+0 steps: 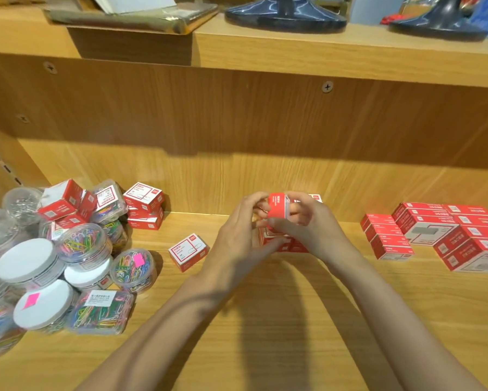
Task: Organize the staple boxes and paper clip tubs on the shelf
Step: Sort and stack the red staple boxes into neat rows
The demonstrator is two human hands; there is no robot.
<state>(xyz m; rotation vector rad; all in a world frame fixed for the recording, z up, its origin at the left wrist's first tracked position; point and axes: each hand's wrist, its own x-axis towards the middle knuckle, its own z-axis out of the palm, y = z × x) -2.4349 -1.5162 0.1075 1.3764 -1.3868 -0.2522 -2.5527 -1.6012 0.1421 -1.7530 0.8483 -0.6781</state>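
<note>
Both hands hold one small red and white box (277, 208) above the middle of the wooden shelf (265, 320). My left hand (238, 235) grips its left side and my right hand (307, 221) grips its right side. Under them sits a low group of red boxes (282, 244), partly hidden by my fingers. A single red box (188, 251) lies to the left. Clear tubs of coloured paper clips (80, 242) and white-lidded tubs (25, 263) crowd the left end, with more red boxes (144, 204) behind. Stacked red staple boxes (434, 232) fill the right.
The shelf's back panel (237, 179) rises just behind the boxes. An upper shelf (321, 52) overhangs, carrying a wrapped flat pack (130, 16) and two dark stand bases (286, 15). Bare wood lies in front of my forearms.
</note>
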